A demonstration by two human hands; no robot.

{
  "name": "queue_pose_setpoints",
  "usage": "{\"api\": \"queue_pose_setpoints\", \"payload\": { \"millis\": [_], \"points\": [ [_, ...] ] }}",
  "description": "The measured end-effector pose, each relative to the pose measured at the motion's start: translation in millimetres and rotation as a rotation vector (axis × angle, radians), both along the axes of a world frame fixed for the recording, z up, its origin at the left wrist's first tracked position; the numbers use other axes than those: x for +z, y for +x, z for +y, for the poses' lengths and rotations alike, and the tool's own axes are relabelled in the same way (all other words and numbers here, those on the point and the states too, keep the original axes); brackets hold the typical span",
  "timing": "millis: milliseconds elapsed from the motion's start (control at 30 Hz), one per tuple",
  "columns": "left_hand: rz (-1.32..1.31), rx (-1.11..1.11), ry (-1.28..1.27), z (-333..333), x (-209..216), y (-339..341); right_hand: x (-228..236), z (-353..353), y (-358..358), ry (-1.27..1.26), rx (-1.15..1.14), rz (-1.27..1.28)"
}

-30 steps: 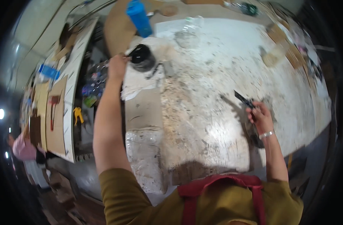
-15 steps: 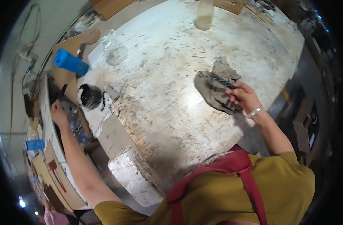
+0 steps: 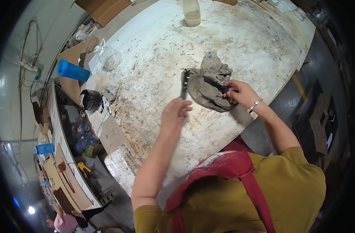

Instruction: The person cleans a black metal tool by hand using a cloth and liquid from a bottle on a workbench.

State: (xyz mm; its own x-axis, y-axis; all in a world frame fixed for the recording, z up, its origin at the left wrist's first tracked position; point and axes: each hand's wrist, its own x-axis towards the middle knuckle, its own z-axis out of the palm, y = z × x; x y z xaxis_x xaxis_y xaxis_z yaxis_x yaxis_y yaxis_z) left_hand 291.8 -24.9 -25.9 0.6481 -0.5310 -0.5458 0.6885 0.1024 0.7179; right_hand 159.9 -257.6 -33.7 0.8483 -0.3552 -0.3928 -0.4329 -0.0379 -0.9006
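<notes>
Cloth [image 3: 200,91], grey-brown and crumpled, lies on the right part of the stained white tabletop [image 3: 154,66]. The person's left hand [image 3: 173,118] has come across to its left edge; half a second ago it was out at the far left, beyond the black container [image 3: 93,100], and a second ago it was right beside that container. Its thumb and fingers, slightly blurred, are closed on the near end of a dark flat strip [image 3: 184,86], which points to the far side and overlaps the cloth's left edge in view; whether the two touch cannot be told.

The right hand [image 3: 242,94] remains at the right of the cloth, as half a second ago, its fingers pinched narrow around a slim black tool [image 3: 213,82] slanting to the far left over the fabric.

The black container stands at the left of the table, as before, with the blue bottle [image 3: 73,71] past it on the far side. A bottle with pale contents [image 3: 192,15] stands at the far side, and a plastic-wrapped block [image 3: 121,163] lies at the near left.
</notes>
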Motion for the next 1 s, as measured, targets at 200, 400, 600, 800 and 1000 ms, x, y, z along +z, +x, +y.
{"api": "queue_pose_setpoints", "payload": {
  "millis": [200, 400, 600, 800, 1000],
  "points": [
    [0.064, 0.103, -0.021, -64.1, -28.9, -57.2, 4.7, -50.0, -3.0, -0.565, 0.233, -0.076],
    [-0.089, 0.182, 0.177, -91.6, -24.1, -87.7, -42.4, -89.0, 22.8, -0.754, 0.570, -0.358],
    [-0.181, 0.165, 0.388, -112.7, -16.4, -108.3, -23.2, -111.5, 21.6, -0.776, 0.614, -0.278],
    [-0.055, 0.215, 0.370, -134.1, -9.9, -116.7, -13.9, -124.3, 18.2, -0.774, 0.702, -0.339],
    [0.107, 0.298, 0.281, -151.3, -13.9, -112.5, -30.4, -104.8, 32.3, -0.800, 0.870, -0.384]
  ]
}}
